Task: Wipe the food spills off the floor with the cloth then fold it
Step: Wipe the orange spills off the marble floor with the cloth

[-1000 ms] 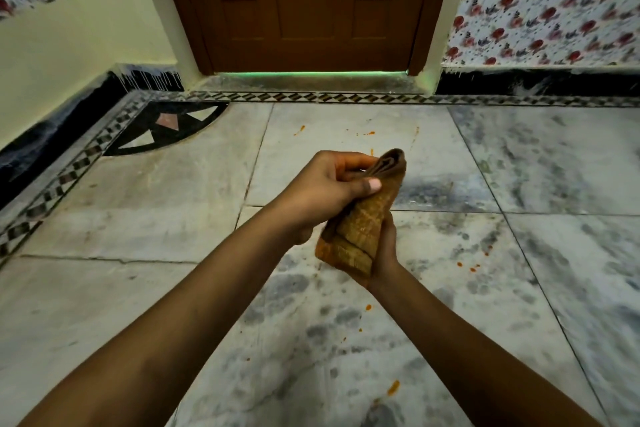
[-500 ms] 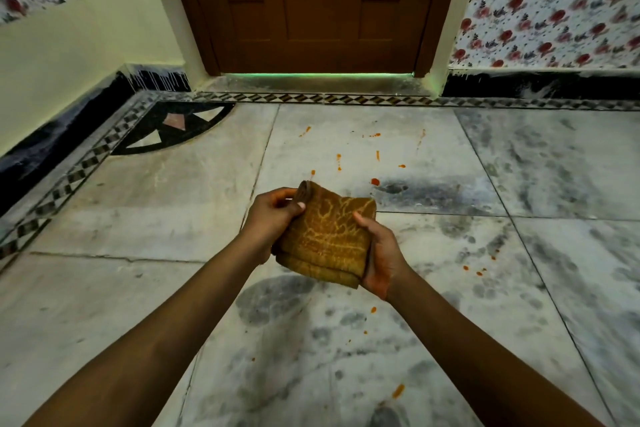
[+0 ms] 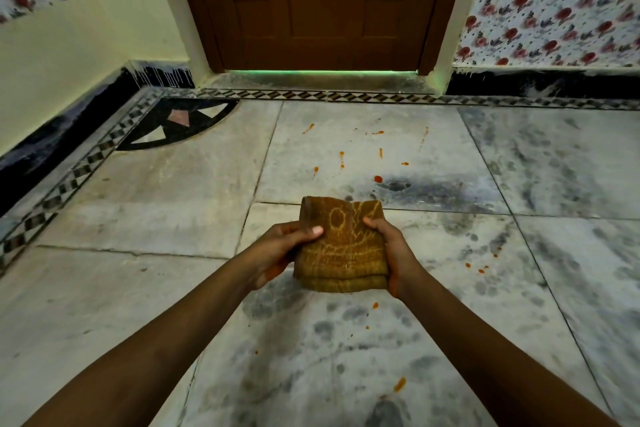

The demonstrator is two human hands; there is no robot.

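Cloth [image 3: 341,246] now flatter over spill-dotted marble floor [image 3: 519,184].

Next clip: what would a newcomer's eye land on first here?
A folded brown cloth sits at centre frame, held between the left hand and the right hand. Orange food spills dot the marble floor beyond and around it. A brown door stands at the far wall.

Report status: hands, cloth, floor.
Left hand and right hand both gripping the folded cloth, held above floor. Orange spills on the marble floor not wiped. Nothing in the way.
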